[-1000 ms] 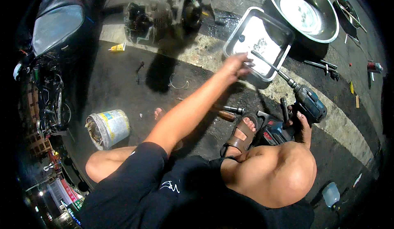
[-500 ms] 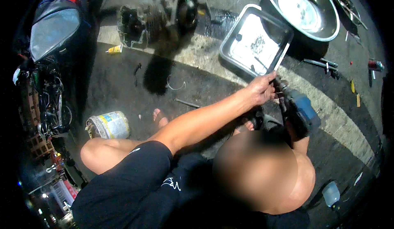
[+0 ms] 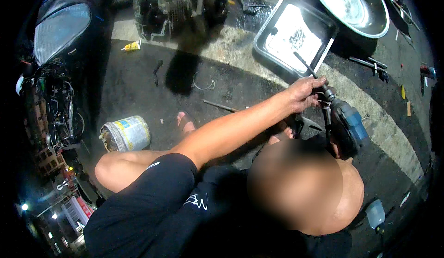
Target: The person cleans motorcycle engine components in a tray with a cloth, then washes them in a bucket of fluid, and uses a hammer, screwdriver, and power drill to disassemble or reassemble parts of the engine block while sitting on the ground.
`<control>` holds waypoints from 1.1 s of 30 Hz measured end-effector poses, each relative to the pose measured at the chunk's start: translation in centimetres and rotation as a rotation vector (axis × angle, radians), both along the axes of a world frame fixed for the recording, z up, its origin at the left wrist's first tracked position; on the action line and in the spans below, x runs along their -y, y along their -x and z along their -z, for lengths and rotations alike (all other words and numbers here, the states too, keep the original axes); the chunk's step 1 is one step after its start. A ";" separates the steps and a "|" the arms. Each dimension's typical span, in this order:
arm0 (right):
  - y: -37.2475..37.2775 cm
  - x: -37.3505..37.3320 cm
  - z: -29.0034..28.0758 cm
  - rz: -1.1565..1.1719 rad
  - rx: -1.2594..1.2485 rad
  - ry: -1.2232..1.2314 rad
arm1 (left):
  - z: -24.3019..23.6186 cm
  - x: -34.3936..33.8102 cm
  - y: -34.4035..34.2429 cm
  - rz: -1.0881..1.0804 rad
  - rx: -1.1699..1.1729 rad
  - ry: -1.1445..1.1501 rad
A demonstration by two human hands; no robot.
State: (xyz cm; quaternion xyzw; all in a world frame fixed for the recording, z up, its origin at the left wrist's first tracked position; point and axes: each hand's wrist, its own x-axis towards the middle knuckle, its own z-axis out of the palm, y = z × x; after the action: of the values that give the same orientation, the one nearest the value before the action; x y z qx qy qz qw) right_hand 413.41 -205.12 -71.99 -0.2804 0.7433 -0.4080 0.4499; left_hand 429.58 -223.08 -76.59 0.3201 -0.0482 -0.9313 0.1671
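Note:
My left arm reaches across to the right, and its hand has closed fingers around the thin dark rod just ahead of the drill's chuck. That rod runs from the front of a blue and black power drill. Its far tip shows over the near part of a metal tray; I cannot tell whether it touches. Behind the drill, my right hand is mostly hidden, wrapped at the grip end. The tray has a white bottom with dark bits on it.
Beyond the tray stands a wide metal basin. Dark engine parts lie at the far left-centre. A paint-stained bucket lies near my left knee. Metal bars, a yellow tube and a plastic bottle lie around on the ground.
The view has shifted slightly, so the tray and basin appear higher and further right. Both hands keep hold of the drill and rod, which now show more clearly.

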 end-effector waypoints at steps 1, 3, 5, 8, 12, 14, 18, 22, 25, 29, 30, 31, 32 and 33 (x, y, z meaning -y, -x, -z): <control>-0.1 -0.6 0.0 0.002 0.007 -0.002 | 0.4 0.2 0.7 0.022 0.034 -0.064; 0.2 -1.3 0.5 0.001 0.030 0.015 | 0.9 -0.6 1.6 -0.003 0.162 -0.124; -0.5 -2.5 0.4 0.021 0.066 -0.010 | 0.2 -1.6 0.3 0.065 0.141 -0.034; 0.4 -3.0 2.2 0.067 0.214 -0.023 | 0.1 -1.2 -0.5 0.038 0.074 -0.071; 3.3 -6.5 8.5 0.246 0.908 0.066 | 0.4 -1.6 -0.7 0.029 0.130 0.121; -0.6 -6.4 10.0 0.086 0.569 0.388 | -0.5 -1.4 -1.9 -0.025 0.270 0.294; -5.8 -4.3 7.2 0.085 0.408 0.637 | 0.1 2.2 -4.9 -0.295 0.470 0.303; -3.5 -3.7 6.3 0.295 0.819 0.235 | 2.1 4.6 -9.6 0.202 0.910 1.271; -0.6 -2.9 8.6 0.470 1.076 -0.038 | -0.5 3.2 -11.5 0.501 0.965 1.424; 0.0 -1.4 5.9 0.531 0.834 -0.271 | 0.2 0.8 -12.8 0.528 1.033 1.615; 1.0 -2.3 5.6 0.424 0.705 -0.327 | -0.3 0.6 -12.6 0.561 0.969 1.593; 1.6 -2.7 5.7 0.256 0.387 -0.400 | -0.3 0.5 -12.6 0.560 0.981 1.620; 2.1 -3.6 5.3 -0.051 -0.182 -0.553 | -0.3 0.2 -12.5 0.557 0.993 1.646; 3.0 -4.4 4.7 -0.375 -0.752 -0.680 | -0.4 -0.1 -12.5 0.552 1.007 1.669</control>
State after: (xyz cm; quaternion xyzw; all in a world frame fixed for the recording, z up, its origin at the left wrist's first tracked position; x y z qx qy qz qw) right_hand 410.41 -200.70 -76.71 -0.3733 0.8805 0.0715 0.2835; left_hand 442.06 -222.98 -76.22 0.4342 -0.8210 -0.3627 0.0767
